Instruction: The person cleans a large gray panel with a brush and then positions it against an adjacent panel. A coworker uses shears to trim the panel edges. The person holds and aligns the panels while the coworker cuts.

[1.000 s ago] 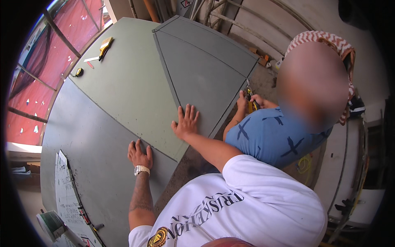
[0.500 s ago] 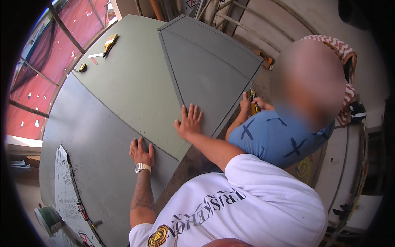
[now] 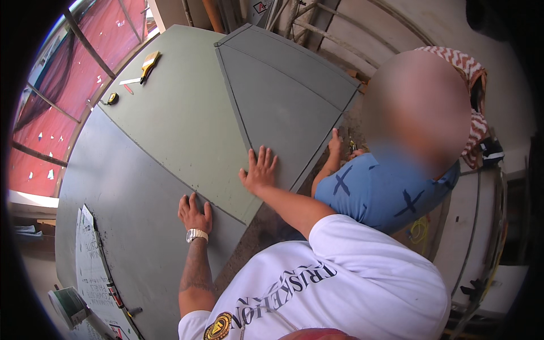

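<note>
Flat on the grey sheet [image 3: 130, 187], my left hand [image 3: 195, 213] lies with its fingers spread, next to the edge of a pale green sheet [image 3: 181, 107]. A watch [image 3: 196, 235] is on that wrist. My right hand [image 3: 259, 170] rests open across the seam between the green sheet and a dark grey panel [image 3: 277, 96] with folded edges. Neither hand holds anything. Beside me a co-worker in a blue shirt [image 3: 379, 190] has one hand [image 3: 335, 143] at the dark panel's near edge. The co-worker's other hand is by a yellow-and-black hand tool [image 3: 352, 146], partly hidden.
On the green sheet lie a paintbrush [image 3: 149, 65], a white blade-like strip [image 3: 130, 81], a red pencil-like piece [image 3: 128, 89] and a tape measure [image 3: 113, 98]. A printed sheet [image 3: 90, 266] and a round can [image 3: 68, 306] are at the lower left. Metal bars [image 3: 334, 37] stand behind.
The co-worker's tool has dropped away from the dark panel's edge, and the co-worker's hands have moved apart. The sheets have shifted very slightly in view. My hands stay in place.
</note>
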{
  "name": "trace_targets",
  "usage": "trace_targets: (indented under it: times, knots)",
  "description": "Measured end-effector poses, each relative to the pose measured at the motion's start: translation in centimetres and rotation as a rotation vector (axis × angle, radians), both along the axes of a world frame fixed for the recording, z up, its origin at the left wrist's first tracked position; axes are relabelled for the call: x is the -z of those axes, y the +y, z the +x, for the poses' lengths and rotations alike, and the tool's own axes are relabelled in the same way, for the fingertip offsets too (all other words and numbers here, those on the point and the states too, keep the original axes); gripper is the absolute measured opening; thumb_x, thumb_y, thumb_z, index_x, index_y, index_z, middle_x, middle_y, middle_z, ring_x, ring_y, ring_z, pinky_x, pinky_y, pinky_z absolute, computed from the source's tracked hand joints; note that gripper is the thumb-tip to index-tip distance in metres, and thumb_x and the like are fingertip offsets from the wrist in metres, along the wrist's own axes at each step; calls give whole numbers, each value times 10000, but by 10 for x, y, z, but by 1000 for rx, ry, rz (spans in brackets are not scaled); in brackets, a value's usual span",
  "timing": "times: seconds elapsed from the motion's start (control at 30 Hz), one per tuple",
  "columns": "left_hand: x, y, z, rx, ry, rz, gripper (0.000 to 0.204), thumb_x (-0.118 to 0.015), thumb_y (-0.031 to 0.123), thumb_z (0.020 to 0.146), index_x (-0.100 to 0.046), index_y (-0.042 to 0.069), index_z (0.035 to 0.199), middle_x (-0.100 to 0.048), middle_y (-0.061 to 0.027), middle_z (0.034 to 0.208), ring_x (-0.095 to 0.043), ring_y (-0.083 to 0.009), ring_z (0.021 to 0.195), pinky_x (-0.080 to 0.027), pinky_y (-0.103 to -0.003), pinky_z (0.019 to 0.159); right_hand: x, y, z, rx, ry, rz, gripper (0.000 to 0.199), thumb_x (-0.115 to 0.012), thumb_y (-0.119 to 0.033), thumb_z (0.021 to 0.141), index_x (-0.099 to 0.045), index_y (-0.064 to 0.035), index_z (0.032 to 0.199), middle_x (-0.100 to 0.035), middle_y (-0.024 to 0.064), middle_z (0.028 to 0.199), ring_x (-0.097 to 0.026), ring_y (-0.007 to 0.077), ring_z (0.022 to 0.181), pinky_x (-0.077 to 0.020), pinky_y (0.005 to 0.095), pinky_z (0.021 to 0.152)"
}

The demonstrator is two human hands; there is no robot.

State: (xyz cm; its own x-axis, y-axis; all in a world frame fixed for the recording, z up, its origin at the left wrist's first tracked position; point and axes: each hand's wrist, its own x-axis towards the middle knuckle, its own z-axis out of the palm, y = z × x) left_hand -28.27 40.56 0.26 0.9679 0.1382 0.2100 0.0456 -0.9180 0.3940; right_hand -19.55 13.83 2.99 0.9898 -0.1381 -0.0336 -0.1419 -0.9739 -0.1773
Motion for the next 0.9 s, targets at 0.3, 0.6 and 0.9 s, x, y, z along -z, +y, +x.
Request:
trace_targets:
  times: [0.3, 0.6, 0.9]
  knots:
    - [-6, 1, 5, -20, 47, 11, 631, -692, 424, 977, -544, 159, 1530, -448, -201, 1627, -370, -375, 1553, -257, -543, 1272, 0, 3, 8, -15, 84, 53, 855, -432, -529, 1052, -153, -128, 1754, -60, 243, 1809, -10, 457, 1671, -2, 652, 1325]
    - [-1, 11, 6, -11, 49, 4, 628, -689, 452, 977, -551, 165, 1518, -454, -207, 1616, -377, -380, 1546, -258, -555, 1271, 16, 8, 10, -11, 37, 51, 834, -467, -533, 1050, -213, -145, 1744, -125, 226, 1802, -51, 426, 1675, -28, 625, 1337]
    - [5, 10, 10, -6, 50, -18, 625, -690, 462, 983, -550, 177, 1521, -453, -185, 1620, -363, -360, 1556, -258, -539, 1265, 17, -26, -23, -157, -89, 179, 773, -608, -455, 1048, -346, -116, 1691, -217, 265, 1757, -158, 455, 1645, -143, 593, 1329]
